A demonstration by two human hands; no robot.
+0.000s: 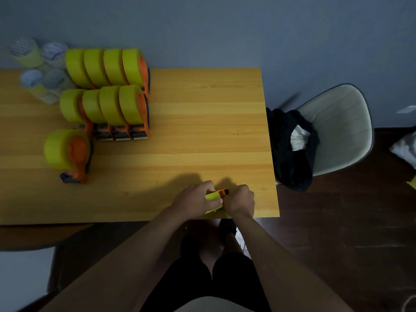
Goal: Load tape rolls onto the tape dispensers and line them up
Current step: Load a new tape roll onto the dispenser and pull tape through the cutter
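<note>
Both hands, left [194,200] & right [239,200], grip yellow tape roll [212,196]; no legible writing.

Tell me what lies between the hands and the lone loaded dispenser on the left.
Only bare wooden table in the head view. The hands grip a tape dispenser; the lone loaded dispenser stands apart.

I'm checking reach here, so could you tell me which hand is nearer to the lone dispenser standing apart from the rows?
Left. The left hand is the nearer to the lone dispenser, which stands farther up the table and to its left; the right hand is beyond the left hand, farther away.
</note>
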